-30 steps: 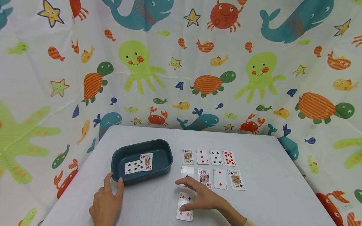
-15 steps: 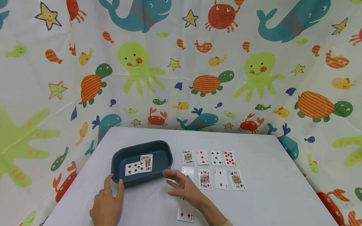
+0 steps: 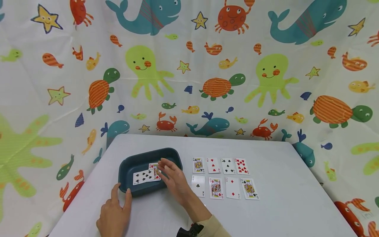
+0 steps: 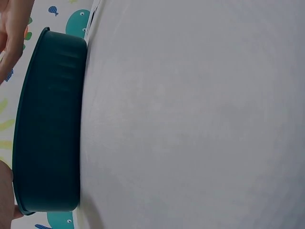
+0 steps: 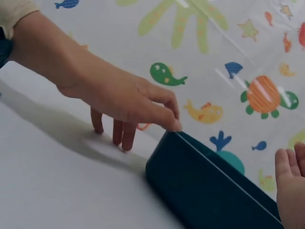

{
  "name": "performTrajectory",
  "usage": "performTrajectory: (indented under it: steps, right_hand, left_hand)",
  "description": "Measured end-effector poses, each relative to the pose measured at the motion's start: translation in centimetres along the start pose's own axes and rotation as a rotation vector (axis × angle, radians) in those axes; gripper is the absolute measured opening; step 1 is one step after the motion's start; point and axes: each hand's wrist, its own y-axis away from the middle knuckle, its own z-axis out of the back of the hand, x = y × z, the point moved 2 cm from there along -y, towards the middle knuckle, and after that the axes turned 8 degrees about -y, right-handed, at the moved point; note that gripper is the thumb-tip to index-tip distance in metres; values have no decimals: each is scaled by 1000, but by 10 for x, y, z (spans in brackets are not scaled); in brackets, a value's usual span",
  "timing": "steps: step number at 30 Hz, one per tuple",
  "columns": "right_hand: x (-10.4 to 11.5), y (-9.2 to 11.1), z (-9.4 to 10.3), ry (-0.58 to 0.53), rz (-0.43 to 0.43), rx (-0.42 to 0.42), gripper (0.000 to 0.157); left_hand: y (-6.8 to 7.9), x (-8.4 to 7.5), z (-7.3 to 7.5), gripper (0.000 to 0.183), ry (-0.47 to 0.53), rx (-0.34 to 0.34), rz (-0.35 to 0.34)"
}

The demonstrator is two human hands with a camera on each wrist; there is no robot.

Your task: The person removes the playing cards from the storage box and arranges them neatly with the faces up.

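Note:
My left hand (image 3: 113, 214) pinches the near left corner of a dark teal tray (image 3: 125, 161) between index finger and thumb. The right wrist view shows this left hand (image 5: 119, 102) at the tray's rim, its other fingers hanging down. Above the tray's right half, my right hand (image 3: 174, 179) reaches in with loosely bent fingers and nothing visible in them. Inside the tray lie a spade card (image 3: 143, 177) and a red face card (image 3: 154, 169), overlapping and face up; the right fingertips are close over the face card. Whether they touch it I cannot tell.
Right of the tray, several playing cards lie face up in two rows, among them a nine-or-so of hearts (image 3: 242, 166) and a two of diamonds (image 3: 232, 188). Another card is mostly hidden under my right forearm. A sea-animal curtain (image 3: 189, 65) hangs behind the white table (image 3: 281, 184).
My right hand has moved left and away from me, from over the diamond card near me to above the tray. The left hand stays at the tray's corner.

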Motion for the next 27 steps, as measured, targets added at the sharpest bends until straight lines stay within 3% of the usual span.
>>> performTrajectory:
  steps: [6, 11, 16, 22, 27]
  right_hand:
    - [-9, -24, -13, -4, 16, -53, 55]
    - [-18, -43, -19, 56, 3, -91, 58]
    - [-26, -56, -20, 285, -34, -128, 57]
    - [-35, -66, -24, 636, -80, -188, 53]
    - [-44, -74, -26, 916, -78, -176, 53]
  left_hand:
    - [1, -1, 0, 68, 1, 13, 3]
    - [1, 0, -1, 68, 9, 8, -2]
    - [1, 1, -3, 66, 14, -10, -10]
    - [1, 2, -2, 65, 12, -22, -13]
    - [1, 1, -2, 64, 12, -18, -12]
